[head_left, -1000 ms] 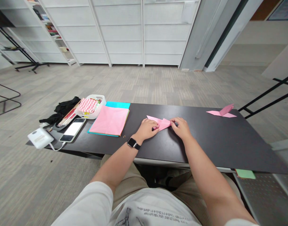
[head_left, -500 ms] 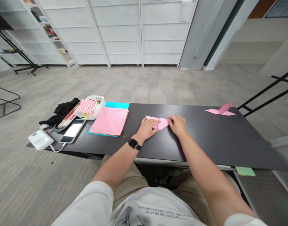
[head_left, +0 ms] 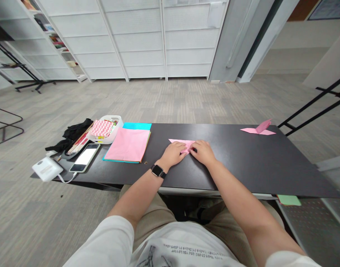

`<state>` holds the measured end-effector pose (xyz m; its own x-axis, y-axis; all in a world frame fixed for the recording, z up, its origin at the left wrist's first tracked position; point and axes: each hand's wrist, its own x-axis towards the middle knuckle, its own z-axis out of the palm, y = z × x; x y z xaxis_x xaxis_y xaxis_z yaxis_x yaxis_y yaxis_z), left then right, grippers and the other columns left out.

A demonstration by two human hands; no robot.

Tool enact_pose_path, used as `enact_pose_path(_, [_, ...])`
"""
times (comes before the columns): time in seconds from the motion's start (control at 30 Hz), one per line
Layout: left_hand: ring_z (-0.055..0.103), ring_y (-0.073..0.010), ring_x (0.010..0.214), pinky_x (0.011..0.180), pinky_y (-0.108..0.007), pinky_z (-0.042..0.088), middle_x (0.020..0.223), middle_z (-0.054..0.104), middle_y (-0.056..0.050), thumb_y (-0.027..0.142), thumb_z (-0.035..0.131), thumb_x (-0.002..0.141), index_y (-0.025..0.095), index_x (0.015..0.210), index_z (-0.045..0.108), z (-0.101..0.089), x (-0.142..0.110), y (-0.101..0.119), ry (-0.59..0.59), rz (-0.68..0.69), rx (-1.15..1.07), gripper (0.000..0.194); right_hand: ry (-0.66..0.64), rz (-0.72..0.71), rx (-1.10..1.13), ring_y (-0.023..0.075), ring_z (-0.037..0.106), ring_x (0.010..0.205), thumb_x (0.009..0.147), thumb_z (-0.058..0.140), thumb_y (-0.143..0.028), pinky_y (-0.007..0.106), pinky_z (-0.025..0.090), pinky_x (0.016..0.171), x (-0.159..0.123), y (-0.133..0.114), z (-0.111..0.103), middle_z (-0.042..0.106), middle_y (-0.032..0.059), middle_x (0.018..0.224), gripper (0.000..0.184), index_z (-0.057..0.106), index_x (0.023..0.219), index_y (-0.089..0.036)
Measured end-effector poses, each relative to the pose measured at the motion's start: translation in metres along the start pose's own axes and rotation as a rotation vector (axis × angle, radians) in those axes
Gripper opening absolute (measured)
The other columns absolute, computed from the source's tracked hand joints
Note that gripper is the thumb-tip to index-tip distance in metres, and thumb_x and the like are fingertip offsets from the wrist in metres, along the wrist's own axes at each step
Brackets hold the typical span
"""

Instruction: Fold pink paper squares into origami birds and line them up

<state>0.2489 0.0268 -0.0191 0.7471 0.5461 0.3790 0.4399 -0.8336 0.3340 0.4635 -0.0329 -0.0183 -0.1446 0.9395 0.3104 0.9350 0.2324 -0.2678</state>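
A folded piece of pink origami paper [head_left: 188,142] lies on the dark table in front of me, partly covered by both hands. My left hand [head_left: 174,152] rests flat over its left part, fingers stretched out and the thumb apart, pressing it down. At the paper's right part, my right hand [head_left: 203,152] has its fingers bent and pinched on the paper close to the left fingertips. The exact folds under the fingers are hidden. Farther right on the table stands a folded pink paper figure [head_left: 261,128] with a raised part, touched by neither hand.
Left of my hands lies a stack of coloured paper [head_left: 128,144], pink on top. Beyond it are a white basket [head_left: 120,124] with a patterned pink packet, a phone [head_left: 85,157] cabled to a white power bank [head_left: 47,168], and black cloth [head_left: 76,129]. Green paper [head_left: 289,200] sits below the table's front edge.
My right hand has moved left along the pink paper, toward my left hand. The paper's right end has been folded over to the left. My left hand stays nearly in place.
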Motion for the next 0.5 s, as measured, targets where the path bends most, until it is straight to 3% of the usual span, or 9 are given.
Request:
enact_pose_path(0.3, [0.063, -0.0271, 0.130, 0.119, -0.047, 0.048, 0.138, 0.071, -0.010, 0.035, 0.065, 0.101, 0.020, 0.127, 0.074, -0.0007, -0.0014, -0.0021, 0.026, 0.017, -0.025, 0.031, 0.026, 0.010, -0.015, 0.0248, 0.059, 0.097, 0.099, 0.068, -0.046, 0.037, 0.033, 0.087, -0.0011, -0.0068, 0.0018, 0.071, 0.0056, 0.096, 0.025, 0.071, 0.089, -0.024])
enact_pose_path(0.5, [0.064, -0.0274, 0.128, 0.118, -0.048, 0.049, 0.135, 0.072, -0.012, 0.036, 0.067, 0.100, 0.018, 0.127, 0.073, -0.0006, -0.0008, -0.0032, 0.009, 0.010, -0.028, 0.034, 0.007, 0.046, -0.041, 0.0248, 0.058, 0.100, 0.097, 0.072, -0.046, 0.038, 0.033, 0.089, 0.0004, -0.0081, 0.0026, 0.070, 0.0053, 0.098, 0.023, 0.071, 0.090, -0.024])
